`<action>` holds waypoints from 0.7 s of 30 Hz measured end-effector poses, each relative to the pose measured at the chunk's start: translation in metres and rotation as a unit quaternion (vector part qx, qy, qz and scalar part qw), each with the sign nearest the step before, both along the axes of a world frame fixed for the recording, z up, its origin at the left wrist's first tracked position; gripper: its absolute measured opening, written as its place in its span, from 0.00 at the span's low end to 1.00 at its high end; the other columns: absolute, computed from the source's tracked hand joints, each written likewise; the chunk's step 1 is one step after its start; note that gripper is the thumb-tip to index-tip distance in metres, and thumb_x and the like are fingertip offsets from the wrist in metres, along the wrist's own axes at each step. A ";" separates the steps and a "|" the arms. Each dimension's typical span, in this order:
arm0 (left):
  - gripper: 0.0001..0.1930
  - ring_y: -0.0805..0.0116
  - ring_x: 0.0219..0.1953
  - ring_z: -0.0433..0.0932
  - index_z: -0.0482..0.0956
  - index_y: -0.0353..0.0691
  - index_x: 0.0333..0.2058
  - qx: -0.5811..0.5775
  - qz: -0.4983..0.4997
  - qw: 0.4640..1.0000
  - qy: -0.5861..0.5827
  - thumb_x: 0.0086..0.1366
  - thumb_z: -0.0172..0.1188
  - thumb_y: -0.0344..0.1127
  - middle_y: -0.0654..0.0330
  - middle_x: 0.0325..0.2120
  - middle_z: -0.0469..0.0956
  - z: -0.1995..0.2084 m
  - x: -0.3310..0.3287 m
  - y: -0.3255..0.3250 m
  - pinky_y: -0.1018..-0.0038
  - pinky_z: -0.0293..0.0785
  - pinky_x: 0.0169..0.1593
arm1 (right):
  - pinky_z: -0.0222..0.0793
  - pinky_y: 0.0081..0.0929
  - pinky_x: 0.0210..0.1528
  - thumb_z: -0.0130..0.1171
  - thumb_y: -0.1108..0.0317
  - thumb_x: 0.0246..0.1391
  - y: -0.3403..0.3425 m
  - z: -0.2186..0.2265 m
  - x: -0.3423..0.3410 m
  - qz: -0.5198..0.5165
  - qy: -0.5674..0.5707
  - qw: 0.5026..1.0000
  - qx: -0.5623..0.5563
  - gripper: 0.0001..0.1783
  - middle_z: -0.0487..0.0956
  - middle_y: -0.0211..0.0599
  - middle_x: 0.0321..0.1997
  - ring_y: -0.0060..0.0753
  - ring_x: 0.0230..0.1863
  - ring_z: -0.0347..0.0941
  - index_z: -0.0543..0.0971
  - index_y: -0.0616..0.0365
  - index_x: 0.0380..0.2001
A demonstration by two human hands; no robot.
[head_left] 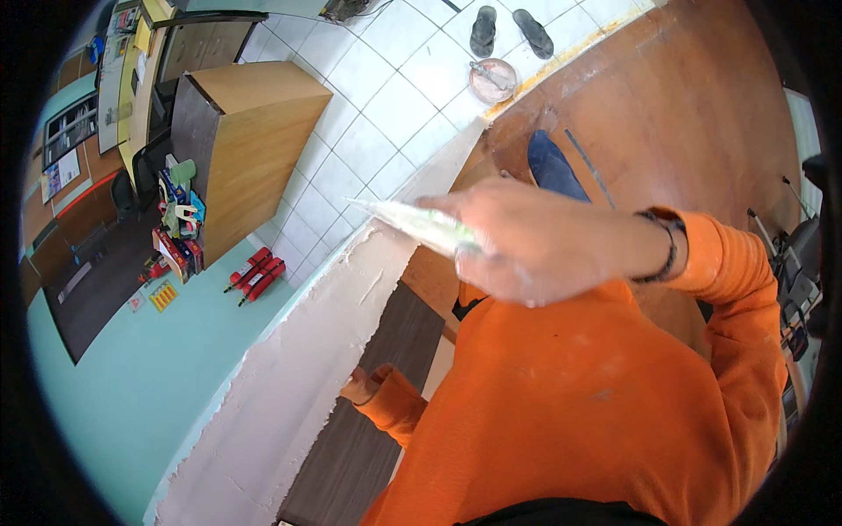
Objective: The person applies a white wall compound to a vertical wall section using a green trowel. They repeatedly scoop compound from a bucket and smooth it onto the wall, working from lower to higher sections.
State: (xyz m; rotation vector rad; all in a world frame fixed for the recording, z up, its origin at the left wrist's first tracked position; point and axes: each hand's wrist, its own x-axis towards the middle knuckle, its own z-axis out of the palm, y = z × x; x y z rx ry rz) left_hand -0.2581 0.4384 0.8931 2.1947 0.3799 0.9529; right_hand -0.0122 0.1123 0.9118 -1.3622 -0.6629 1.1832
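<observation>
In my right hand is a flat, thin-edged blade smeared with whitish plaster, like a putty knife, with a bit of green showing beside the fingers. My fingers are closed around its near end, and the tip points left over the upper end of a long plastered wall edge. Pale, uneven plaster with ragged sides coats that strip. Lower down, my left hand is against the strip's right side. Its fingers are mostly hidden there, so their grip cannot be made out.
A round pan with plaster and a tool sits on the white tiles near a pair of dark sandals. Red fire extinguishers and a wooden cabinet are left of the strip. A blue shoe shows on the brown floor.
</observation>
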 end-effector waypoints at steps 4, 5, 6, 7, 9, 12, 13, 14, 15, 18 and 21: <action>0.22 0.61 0.27 0.86 0.83 0.27 0.25 -0.002 0.002 1.000 0.001 0.70 0.67 0.43 0.49 0.25 0.84 0.000 0.002 -0.001 0.58 0.91 0.33 | 0.72 0.36 0.24 0.47 0.76 0.57 0.014 0.028 -0.016 -0.065 -0.131 0.987 0.070 0.33 0.78 0.54 0.25 0.38 0.18 0.76 0.62 0.81 0.66; 0.22 0.61 0.27 0.86 0.83 0.27 0.25 -0.004 0.000 1.000 0.003 0.70 0.67 0.43 0.48 0.25 0.84 -0.001 0.002 0.000 0.58 0.91 0.33 | 0.72 0.35 0.23 0.47 0.76 0.57 0.016 0.034 -0.022 -0.069 -0.157 0.982 0.073 0.33 0.80 0.57 0.28 0.38 0.19 0.76 0.62 0.82 0.66; 0.22 0.61 0.27 0.86 0.83 0.27 0.25 -0.005 0.000 1.000 0.003 0.70 0.66 0.43 0.48 0.25 0.84 -0.001 0.002 -0.001 0.58 0.91 0.33 | 0.72 0.35 0.23 0.48 0.76 0.58 0.016 0.040 -0.026 -0.085 -0.167 0.978 0.087 0.34 0.80 0.61 0.34 0.38 0.20 0.77 0.61 0.81 0.67; 0.22 0.61 0.27 0.86 0.83 0.27 0.26 -0.005 -0.002 1.000 0.003 0.70 0.66 0.43 0.48 0.25 0.84 -0.001 0.003 -0.001 0.58 0.91 0.33 | 0.73 0.34 0.23 0.48 0.76 0.58 0.015 0.045 -0.030 -0.073 -0.168 0.980 0.079 0.34 0.81 0.64 0.40 0.39 0.22 0.78 0.61 0.80 0.67; 0.22 0.61 0.27 0.86 0.83 0.27 0.26 -0.006 -0.003 1.000 0.003 0.70 0.66 0.43 0.48 0.25 0.84 -0.002 0.003 -0.002 0.58 0.91 0.33 | 0.73 0.33 0.23 0.49 0.74 0.59 0.009 0.056 -0.039 -0.066 -0.187 0.976 0.087 0.34 0.79 0.68 0.51 0.40 0.25 0.79 0.61 0.78 0.68; 0.22 0.60 0.28 0.86 0.83 0.27 0.26 -0.007 -0.006 1.000 0.008 0.70 0.66 0.44 0.48 0.25 0.84 -0.003 0.004 -0.002 0.57 0.91 0.33 | 0.75 0.28 0.26 0.54 0.69 0.59 -0.010 0.064 -0.044 -0.055 -0.194 0.969 0.140 0.36 0.73 0.65 0.66 0.41 0.35 0.83 0.62 0.74 0.69; 0.22 0.60 0.28 0.86 0.83 0.27 0.26 -0.007 -0.006 1.000 0.008 0.70 0.66 0.44 0.48 0.25 0.84 -0.003 0.004 -0.002 0.57 0.91 0.33 | 0.75 0.28 0.25 0.54 0.68 0.59 -0.017 0.060 -0.043 -0.034 -0.190 0.968 0.157 0.36 0.72 0.62 0.68 0.39 0.37 0.83 0.62 0.72 0.70; 0.22 0.60 0.28 0.86 0.83 0.27 0.26 -0.007 -0.008 1.000 0.009 0.70 0.66 0.44 0.48 0.25 0.84 -0.003 0.004 -0.002 0.57 0.91 0.33 | 0.74 0.27 0.25 0.54 0.68 0.60 -0.022 0.056 -0.043 -0.045 -0.172 0.965 0.191 0.37 0.72 0.59 0.69 0.38 0.39 0.83 0.63 0.70 0.70; 0.22 0.60 0.28 0.86 0.83 0.27 0.26 -0.007 -0.008 1.000 0.012 0.70 0.66 0.44 0.48 0.25 0.84 -0.003 0.004 -0.003 0.57 0.91 0.33 | 0.75 0.27 0.26 0.55 0.67 0.59 -0.027 0.048 -0.042 -0.039 -0.142 0.963 0.227 0.37 0.71 0.57 0.71 0.38 0.41 0.83 0.63 0.68 0.71; 0.22 0.60 0.28 0.86 0.83 0.27 0.26 -0.005 -0.004 1.000 0.014 0.70 0.66 0.44 0.48 0.26 0.84 -0.002 0.003 -0.003 0.57 0.91 0.33 | 0.78 0.29 0.32 0.58 0.70 0.57 -0.038 0.013 -0.036 -0.104 -0.213 0.951 0.200 0.38 0.69 0.49 0.74 0.40 0.51 0.81 0.64 0.62 0.71; 0.22 0.60 0.28 0.86 0.83 0.27 0.26 -0.005 -0.005 1.000 0.018 0.70 0.66 0.44 0.48 0.26 0.84 -0.003 0.003 -0.004 0.57 0.91 0.33 | 0.82 0.33 0.44 0.62 0.72 0.53 -0.023 -0.033 -0.043 -0.153 -0.283 0.940 0.112 0.39 0.68 0.44 0.75 0.45 0.62 0.78 0.66 0.58 0.70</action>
